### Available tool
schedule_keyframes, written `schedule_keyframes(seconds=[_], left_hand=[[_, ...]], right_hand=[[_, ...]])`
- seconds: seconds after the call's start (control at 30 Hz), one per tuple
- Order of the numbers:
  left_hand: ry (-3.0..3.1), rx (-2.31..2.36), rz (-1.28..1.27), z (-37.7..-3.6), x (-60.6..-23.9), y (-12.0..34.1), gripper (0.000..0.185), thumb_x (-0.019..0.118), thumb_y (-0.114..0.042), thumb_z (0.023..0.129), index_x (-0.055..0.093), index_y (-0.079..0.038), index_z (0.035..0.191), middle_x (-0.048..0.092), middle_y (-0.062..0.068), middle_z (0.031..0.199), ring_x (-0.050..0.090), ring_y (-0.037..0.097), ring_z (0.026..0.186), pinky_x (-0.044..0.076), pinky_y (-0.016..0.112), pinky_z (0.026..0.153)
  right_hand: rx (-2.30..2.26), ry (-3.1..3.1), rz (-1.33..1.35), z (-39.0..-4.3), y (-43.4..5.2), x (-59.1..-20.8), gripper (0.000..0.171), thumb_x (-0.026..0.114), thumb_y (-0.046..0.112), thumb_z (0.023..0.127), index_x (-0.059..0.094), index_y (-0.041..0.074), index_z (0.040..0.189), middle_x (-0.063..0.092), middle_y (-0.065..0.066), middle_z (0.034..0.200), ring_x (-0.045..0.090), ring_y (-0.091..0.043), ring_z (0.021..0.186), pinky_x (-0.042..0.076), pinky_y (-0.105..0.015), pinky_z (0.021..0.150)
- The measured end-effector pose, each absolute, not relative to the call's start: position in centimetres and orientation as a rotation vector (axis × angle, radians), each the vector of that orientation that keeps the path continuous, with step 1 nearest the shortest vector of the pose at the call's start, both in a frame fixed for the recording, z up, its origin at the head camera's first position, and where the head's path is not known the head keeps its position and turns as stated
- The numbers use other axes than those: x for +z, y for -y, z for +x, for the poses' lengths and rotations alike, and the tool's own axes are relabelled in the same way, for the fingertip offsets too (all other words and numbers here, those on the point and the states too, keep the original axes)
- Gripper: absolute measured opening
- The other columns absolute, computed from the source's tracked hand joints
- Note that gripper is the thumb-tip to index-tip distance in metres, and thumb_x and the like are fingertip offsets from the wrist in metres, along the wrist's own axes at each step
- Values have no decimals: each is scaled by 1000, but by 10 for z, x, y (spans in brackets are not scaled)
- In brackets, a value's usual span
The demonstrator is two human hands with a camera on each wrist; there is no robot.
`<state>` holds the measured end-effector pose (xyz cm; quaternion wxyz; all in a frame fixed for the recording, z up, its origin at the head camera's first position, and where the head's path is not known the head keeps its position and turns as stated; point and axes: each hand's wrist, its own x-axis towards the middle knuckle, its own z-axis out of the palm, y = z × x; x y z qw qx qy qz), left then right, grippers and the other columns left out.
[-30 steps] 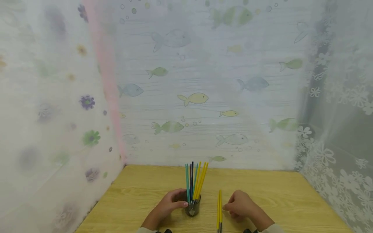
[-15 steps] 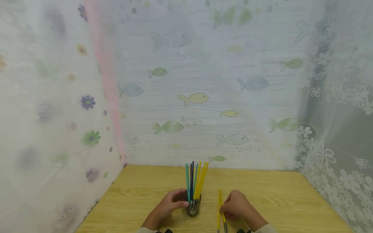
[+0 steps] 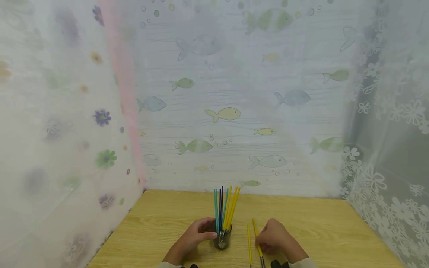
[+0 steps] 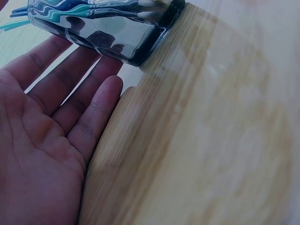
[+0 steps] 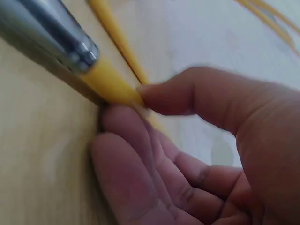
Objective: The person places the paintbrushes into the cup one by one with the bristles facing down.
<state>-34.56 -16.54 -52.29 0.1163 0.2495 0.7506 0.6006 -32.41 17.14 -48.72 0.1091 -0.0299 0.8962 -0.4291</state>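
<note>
In the head view a dark see-through cup (image 3: 221,242) stands upright on the table, with teal, dark blue and yellow paintbrushes (image 3: 231,208) in it, handles up. My left hand (image 3: 194,234) holds it from the left, thumb in front and fingers behind. Up close, the left hand's fingers (image 4: 61,79) lie against the cup's wall (image 4: 112,42). My right hand (image 3: 275,234) pinches a yellow paintbrush (image 3: 259,242) between thumb and fingers; its metal ferrule (image 5: 61,33) points toward me. A second yellow paintbrush (image 3: 249,242) lies just left of it on the table.
The wood-grain table (image 3: 174,208) ends at a back curtain printed with fish (image 3: 224,113). A flowered curtain (image 3: 67,149) hangs at the left, and a sheer one with white flowers (image 3: 375,178) at the right.
My right hand has closed its fingers on one yellow paintbrush. The two yellow paintbrushes, side by side before, are now apart. My left hand stays at the cup.
</note>
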Motion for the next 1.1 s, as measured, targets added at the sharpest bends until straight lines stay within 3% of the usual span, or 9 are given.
schedule_keyframes(seconds=[0.37,0.57,0.73,0.87,1.1], left_hand=[[-2161,1801,799,-348,-525,166,55,68,-22,101,52,2,148,63,18,141,64,15,122,53,22,98],[-2166,1799,833,-351,-529,165,52,69,-20,101,54,1,146,66,14,137,65,12,119,53,23,99],[-2172,1788,834,-351,-529,165,50,69,-20,101,55,0,146,67,13,136,66,12,118,54,23,98],[-2163,1789,801,-350,-527,165,52,67,-21,102,53,0,147,65,16,138,65,15,119,54,22,96],[-2153,1786,771,-350,-526,166,52,66,-20,103,52,1,148,63,16,139,63,18,121,54,23,96]], right_hand=[[-1507,-2427,5,-331,-182,-494,13,69,13,78,69,6,67,66,-2,60,58,-11,50,52,-23,48],[-1566,-2418,68,-331,-183,-495,8,67,12,79,66,6,75,68,-6,73,62,-13,56,56,-25,52],[-1625,-2422,102,-334,-181,-494,8,66,12,79,67,5,75,64,-1,66,59,-11,53,53,-24,50],[-1720,-2415,64,-338,-179,-487,23,64,12,81,75,-4,94,66,-2,68,61,-12,56,56,-26,52],[-1822,-2430,7,-333,-170,-463,41,64,15,88,69,-12,119,75,-15,95,72,-19,71,64,-37,64]])
